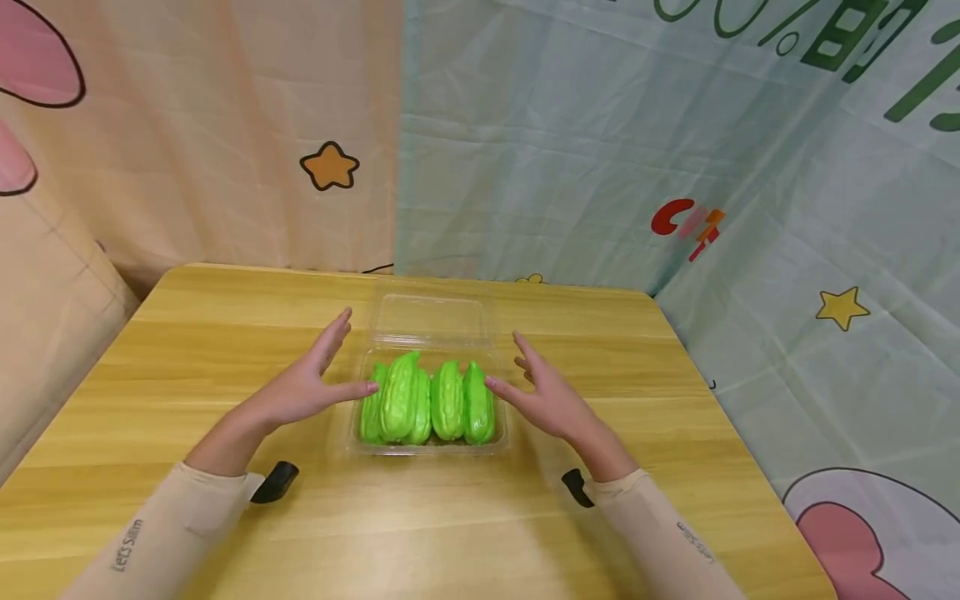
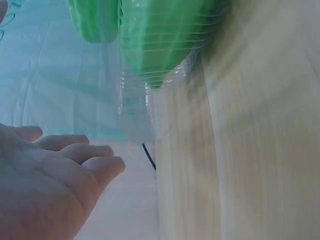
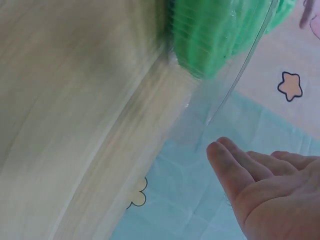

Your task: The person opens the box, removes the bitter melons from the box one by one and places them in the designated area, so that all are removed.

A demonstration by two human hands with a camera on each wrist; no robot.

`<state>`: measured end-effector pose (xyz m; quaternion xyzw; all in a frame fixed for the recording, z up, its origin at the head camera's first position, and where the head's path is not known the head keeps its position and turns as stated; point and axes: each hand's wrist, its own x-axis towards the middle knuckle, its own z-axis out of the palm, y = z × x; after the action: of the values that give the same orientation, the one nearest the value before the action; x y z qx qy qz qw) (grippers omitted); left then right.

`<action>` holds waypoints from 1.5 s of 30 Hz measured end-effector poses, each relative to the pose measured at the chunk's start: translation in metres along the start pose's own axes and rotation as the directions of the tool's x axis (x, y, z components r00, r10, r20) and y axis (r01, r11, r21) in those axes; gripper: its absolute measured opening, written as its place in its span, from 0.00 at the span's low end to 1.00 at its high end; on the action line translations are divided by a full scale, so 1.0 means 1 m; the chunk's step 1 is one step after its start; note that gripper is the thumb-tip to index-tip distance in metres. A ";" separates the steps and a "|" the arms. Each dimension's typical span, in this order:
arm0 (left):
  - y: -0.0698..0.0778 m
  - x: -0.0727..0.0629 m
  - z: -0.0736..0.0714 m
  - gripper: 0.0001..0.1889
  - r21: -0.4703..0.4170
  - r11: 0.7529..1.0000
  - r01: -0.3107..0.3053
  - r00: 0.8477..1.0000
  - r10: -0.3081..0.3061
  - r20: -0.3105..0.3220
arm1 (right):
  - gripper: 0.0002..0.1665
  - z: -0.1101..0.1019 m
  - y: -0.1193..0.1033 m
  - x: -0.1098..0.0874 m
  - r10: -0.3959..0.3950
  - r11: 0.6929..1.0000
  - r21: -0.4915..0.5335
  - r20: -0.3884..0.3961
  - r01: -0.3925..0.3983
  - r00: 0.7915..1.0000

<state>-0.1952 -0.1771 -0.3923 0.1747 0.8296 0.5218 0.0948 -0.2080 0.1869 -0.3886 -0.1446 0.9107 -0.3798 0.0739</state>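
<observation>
A clear plastic clamshell box (image 1: 431,450) lies on the wooden table with its lid (image 1: 430,319) folded back toward the far edge. Several bright green, ridged, bitter-melon-like pieces (image 1: 447,402) stand side by side inside it. My left hand (image 1: 303,387) hovers at the box's left side, fingers extended and thumb reaching over the rim. On the right side my right hand (image 1: 551,400) mirrors it, thumb toward the rightmost green piece. Both wrist views show straight fingers beside the clear wall, the left hand (image 2: 55,175) and the right hand (image 3: 270,185) gripping nothing.
The wooden table (image 1: 225,350) extends around the box on all sides. Printed fabric curtains (image 1: 525,150) hang behind the table and along its right side. A black strap end (image 1: 276,482) sticks out at the left wrist, another (image 1: 577,487) at the right.
</observation>
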 end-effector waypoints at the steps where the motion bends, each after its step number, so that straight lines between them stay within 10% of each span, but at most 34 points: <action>1: -0.003 0.002 0.000 0.59 -0.039 0.999 0.005 1.000 -0.005 0.005 | 0.58 0.001 -0.001 0.002 -0.001 1.000 0.021 -0.008 0.002 1.000; 14: -0.038 0.009 0.004 0.55 -0.232 0.971 -0.057 0.997 0.068 0.041 | 0.57 0.012 -0.017 0.019 -0.006 0.983 0.180 -0.081 0.020 0.997; 26: -0.052 0.009 0.012 0.66 -0.234 0.964 -0.128 0.974 0.167 0.155 | 0.57 0.030 -0.039 0.027 -0.050 0.962 0.267 -0.032 0.056 0.998; 45: -0.049 0.007 0.021 0.77 -0.166 0.986 -0.012 0.975 0.048 0.218 | 0.58 0.045 -0.052 0.032 -0.111 0.945 0.315 0.073 0.083 0.991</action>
<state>-0.2041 -0.1761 -0.4455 0.2359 0.7655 0.5667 0.1929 -0.2166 0.1116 -0.3835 -0.1929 0.8269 -0.5149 0.1179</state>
